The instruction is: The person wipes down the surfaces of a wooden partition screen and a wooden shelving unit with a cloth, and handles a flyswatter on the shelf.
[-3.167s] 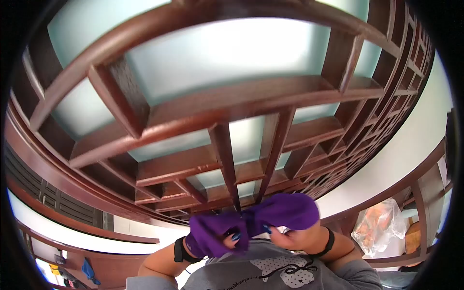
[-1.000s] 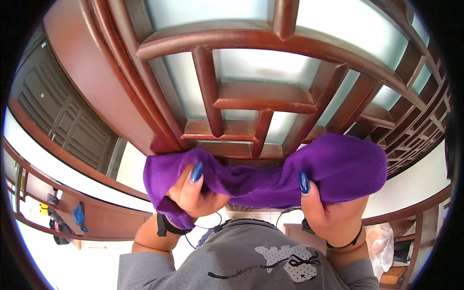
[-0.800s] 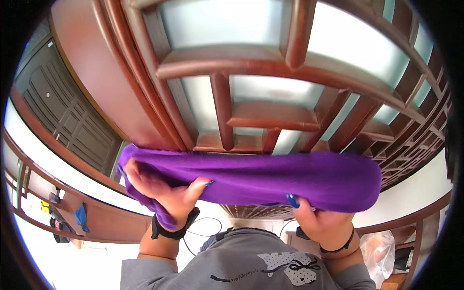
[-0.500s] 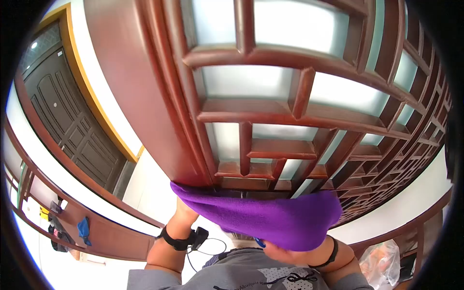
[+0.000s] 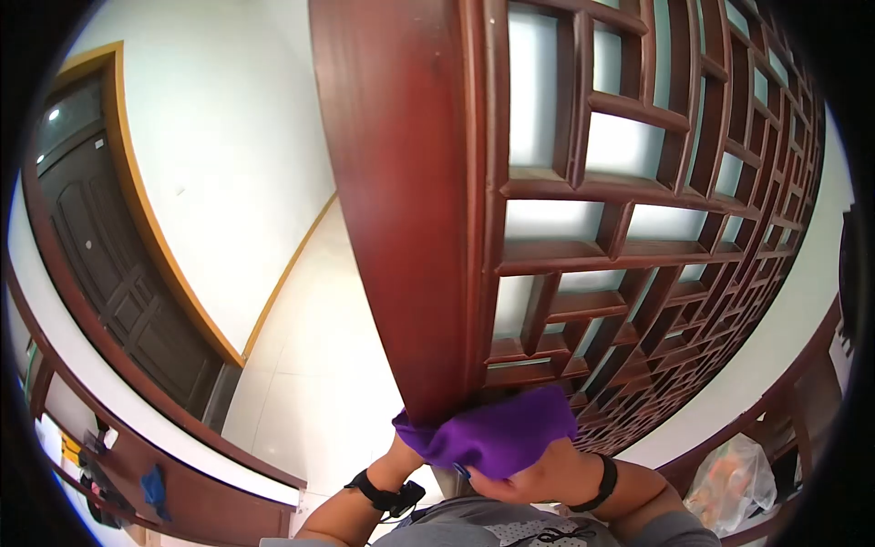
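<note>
A purple cloth (image 5: 510,433) is bunched between my two hands, against the lower part of the dark red wooden post (image 5: 406,228) and the lattice screen (image 5: 565,264). My left hand (image 5: 401,459) holds the cloth's left end beside the post's edge, its fingers hidden beneath the fabric. Over on the right, my right hand (image 5: 533,474) is closed on the cloth, with most fingers covered by it. A small blue item (image 5: 462,471) shows near the right hand's fingers; I cannot tell what it is.
A dark door (image 5: 118,264) in a yellow frame stands at the far left, past a pale tiled floor (image 5: 310,365). Low wooden shelving (image 5: 210,492) with a blue cloth (image 5: 153,490) runs along the left. At lower right sits a clear plastic bag (image 5: 732,483).
The view has swung so that the post and lattice sit farther right and more upright. The purple cloth, spread wide before, now looks more bunched, with my hands closer together.
</note>
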A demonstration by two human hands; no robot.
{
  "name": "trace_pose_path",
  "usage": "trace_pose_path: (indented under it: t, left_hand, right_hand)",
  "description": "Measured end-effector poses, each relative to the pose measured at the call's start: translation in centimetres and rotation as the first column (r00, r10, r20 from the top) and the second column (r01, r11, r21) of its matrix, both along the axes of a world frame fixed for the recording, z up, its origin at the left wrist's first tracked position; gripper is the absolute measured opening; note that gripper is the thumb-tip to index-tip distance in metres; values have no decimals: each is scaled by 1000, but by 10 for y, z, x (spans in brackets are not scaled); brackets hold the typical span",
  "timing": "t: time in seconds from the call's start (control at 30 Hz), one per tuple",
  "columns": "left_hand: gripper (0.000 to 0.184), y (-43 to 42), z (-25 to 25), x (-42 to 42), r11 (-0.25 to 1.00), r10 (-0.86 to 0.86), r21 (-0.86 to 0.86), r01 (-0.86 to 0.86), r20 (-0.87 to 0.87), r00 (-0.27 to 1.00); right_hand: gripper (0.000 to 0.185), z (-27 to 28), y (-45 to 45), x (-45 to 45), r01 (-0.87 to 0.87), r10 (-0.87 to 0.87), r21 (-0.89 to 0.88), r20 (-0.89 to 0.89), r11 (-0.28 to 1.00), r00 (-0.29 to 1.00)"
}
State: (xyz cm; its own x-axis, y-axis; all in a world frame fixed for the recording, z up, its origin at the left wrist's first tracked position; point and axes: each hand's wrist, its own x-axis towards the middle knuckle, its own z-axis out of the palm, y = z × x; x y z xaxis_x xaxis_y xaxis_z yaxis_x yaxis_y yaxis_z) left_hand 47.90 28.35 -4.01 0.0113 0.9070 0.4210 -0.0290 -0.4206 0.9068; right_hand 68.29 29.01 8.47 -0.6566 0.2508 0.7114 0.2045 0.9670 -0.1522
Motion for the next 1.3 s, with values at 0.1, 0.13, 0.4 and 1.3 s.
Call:
trace_pose_path:
  t: [0.1,0.13,0.4,1.3]
  left_hand:
    - [48,2,-10,-11,990,-119,-68,122,51,992]
    - [48,4,-11,-11,981,-157,-105,165,86,984]
    - [52,33,-31,-26,960,-256,59,273,-205,945]
    - [47,149,69,79,473,-865,122,873,-123,486]
  right_hand:
    - [33,-4,0,-13,64,-64,20,-13,998,998]
    - [34,-8,0,-15,84,-84,25,-17,996,996]
    - [31,-11,-13,-37,268,-266,10,-94,963,959]
    - [23,48,15,5,564,-467,302,-338,769,817]
